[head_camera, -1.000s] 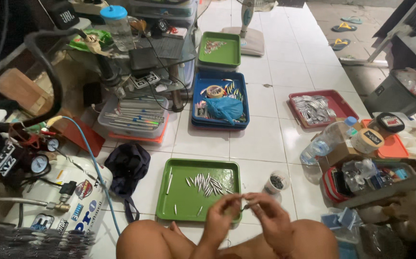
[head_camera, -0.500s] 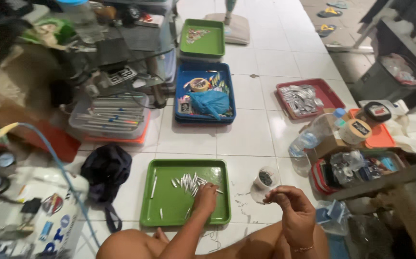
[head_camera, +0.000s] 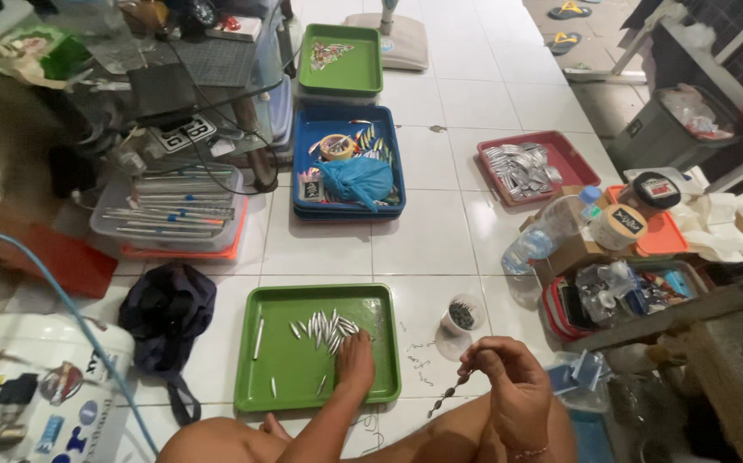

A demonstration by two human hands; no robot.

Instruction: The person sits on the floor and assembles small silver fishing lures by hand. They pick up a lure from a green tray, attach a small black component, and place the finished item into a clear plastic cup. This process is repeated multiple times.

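Over green tray, left hand lower (earlier raised).

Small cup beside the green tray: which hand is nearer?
Right. The right hand is just below the small cup, off the tray, pinching a thin wire piece. The left hand rests inside the green tray by the metal pieces, farther off.

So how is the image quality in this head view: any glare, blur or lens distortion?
Head view: even, soft lighting with faint sheen on the white floor tiles; wide-angle bending shows toward the edges; the green tray and its small silver pieces are fairly sharp; the left hand and right hand look slightly soft; the right side under the furniture is dark.
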